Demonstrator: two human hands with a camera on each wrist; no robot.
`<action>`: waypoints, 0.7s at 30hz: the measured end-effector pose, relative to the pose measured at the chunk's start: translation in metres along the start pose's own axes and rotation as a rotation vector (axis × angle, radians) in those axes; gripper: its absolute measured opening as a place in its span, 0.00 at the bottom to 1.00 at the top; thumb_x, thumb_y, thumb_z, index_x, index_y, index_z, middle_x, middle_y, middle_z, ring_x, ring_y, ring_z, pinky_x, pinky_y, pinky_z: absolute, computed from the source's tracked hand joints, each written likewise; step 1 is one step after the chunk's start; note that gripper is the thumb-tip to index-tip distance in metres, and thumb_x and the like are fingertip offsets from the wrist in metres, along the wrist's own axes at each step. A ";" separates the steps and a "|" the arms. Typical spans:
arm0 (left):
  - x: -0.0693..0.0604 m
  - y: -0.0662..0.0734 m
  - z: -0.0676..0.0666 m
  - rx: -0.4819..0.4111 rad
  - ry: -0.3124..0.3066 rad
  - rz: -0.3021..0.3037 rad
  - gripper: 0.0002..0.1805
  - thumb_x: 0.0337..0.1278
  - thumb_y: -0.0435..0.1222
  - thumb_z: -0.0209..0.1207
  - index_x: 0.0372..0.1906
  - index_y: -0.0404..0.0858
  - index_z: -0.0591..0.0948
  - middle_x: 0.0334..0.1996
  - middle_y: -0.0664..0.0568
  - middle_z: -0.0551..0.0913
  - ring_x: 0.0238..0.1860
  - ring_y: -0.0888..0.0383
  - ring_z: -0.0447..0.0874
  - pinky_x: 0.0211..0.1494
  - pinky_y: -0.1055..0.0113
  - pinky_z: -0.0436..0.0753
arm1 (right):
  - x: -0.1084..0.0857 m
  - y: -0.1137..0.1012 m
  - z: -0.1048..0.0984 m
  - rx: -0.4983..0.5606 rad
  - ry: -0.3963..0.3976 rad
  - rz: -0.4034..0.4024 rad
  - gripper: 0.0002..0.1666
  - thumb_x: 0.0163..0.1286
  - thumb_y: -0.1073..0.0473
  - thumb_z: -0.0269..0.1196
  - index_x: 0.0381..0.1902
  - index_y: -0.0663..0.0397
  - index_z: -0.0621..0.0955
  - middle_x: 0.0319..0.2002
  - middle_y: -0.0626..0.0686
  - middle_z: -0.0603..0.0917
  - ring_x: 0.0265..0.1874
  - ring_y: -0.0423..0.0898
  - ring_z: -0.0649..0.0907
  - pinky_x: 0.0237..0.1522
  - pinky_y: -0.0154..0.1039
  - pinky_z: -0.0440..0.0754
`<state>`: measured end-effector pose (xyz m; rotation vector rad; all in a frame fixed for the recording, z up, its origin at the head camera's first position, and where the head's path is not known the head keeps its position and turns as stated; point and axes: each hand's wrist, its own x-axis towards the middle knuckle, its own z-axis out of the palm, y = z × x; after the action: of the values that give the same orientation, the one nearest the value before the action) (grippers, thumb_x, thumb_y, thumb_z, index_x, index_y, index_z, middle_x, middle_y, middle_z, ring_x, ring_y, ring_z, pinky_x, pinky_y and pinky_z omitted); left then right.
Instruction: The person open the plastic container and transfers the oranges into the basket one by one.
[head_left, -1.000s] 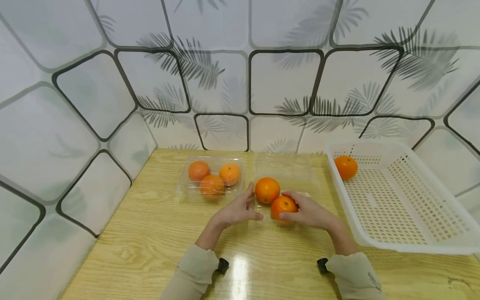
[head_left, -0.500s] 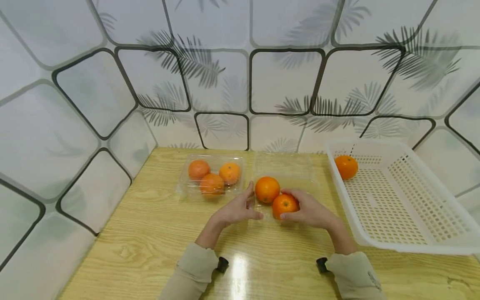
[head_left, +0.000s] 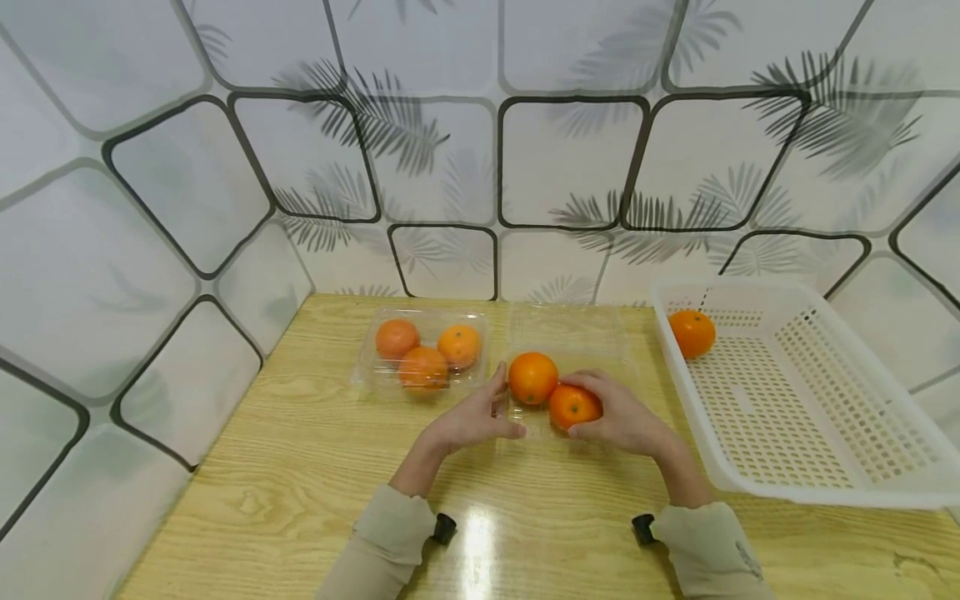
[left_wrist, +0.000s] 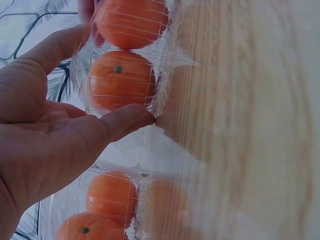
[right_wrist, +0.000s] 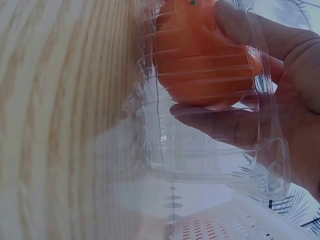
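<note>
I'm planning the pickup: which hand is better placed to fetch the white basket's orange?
Likely the right hand: nearer the basket, though it must first release its held orange. The left hand holds no orange but is farther.

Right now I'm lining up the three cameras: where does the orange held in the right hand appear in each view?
Head: the orange is right of centre and below mid-height, in the right hand.
Left wrist: at the top edge, left of centre, partly cut off.
Right wrist: upper middle, seen through clear plastic, also cut by the top edge.
Shared landmark: the open clear box, visible in all three.
</note>
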<state>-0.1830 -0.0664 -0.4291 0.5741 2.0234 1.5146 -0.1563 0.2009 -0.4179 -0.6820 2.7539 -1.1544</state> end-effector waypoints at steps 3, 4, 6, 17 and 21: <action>0.000 0.000 0.000 0.002 0.002 -0.001 0.61 0.58 0.34 0.67 0.79 0.43 0.32 0.79 0.38 0.46 0.77 0.42 0.50 0.75 0.48 0.58 | 0.000 0.000 -0.001 0.014 0.011 0.005 0.38 0.57 0.60 0.75 0.65 0.56 0.76 0.64 0.63 0.72 0.58 0.61 0.75 0.59 0.62 0.73; 0.000 0.000 0.000 0.003 0.002 -0.001 0.61 0.58 0.34 0.67 0.79 0.43 0.32 0.78 0.38 0.46 0.77 0.42 0.50 0.75 0.48 0.58 | 0.000 0.000 -0.001 0.013 0.015 0.002 0.37 0.58 0.60 0.75 0.66 0.56 0.76 0.64 0.64 0.71 0.58 0.62 0.75 0.59 0.63 0.72; -0.001 0.000 0.000 0.002 0.003 -0.001 0.61 0.58 0.34 0.67 0.79 0.42 0.32 0.78 0.38 0.46 0.77 0.42 0.50 0.75 0.48 0.59 | -0.001 0.001 -0.001 0.021 0.021 0.009 0.37 0.58 0.61 0.74 0.66 0.55 0.76 0.65 0.64 0.70 0.59 0.63 0.74 0.60 0.63 0.72; 0.000 -0.002 0.000 0.009 0.004 0.006 0.61 0.58 0.34 0.67 0.80 0.43 0.32 0.78 0.38 0.47 0.77 0.42 0.51 0.75 0.48 0.59 | -0.001 -0.001 -0.003 0.005 0.084 -0.028 0.37 0.60 0.62 0.73 0.67 0.55 0.75 0.67 0.67 0.68 0.63 0.67 0.72 0.61 0.65 0.71; 0.000 -0.002 0.000 0.001 0.000 0.010 0.61 0.58 0.35 0.67 0.80 0.43 0.32 0.78 0.38 0.46 0.77 0.42 0.51 0.74 0.48 0.59 | -0.001 -0.001 -0.004 0.019 0.120 -0.041 0.37 0.60 0.61 0.73 0.68 0.57 0.75 0.69 0.67 0.67 0.64 0.67 0.70 0.60 0.63 0.73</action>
<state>-0.1829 -0.0669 -0.4312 0.5854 2.0243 1.5187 -0.1561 0.2033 -0.4143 -0.6927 2.8349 -1.2683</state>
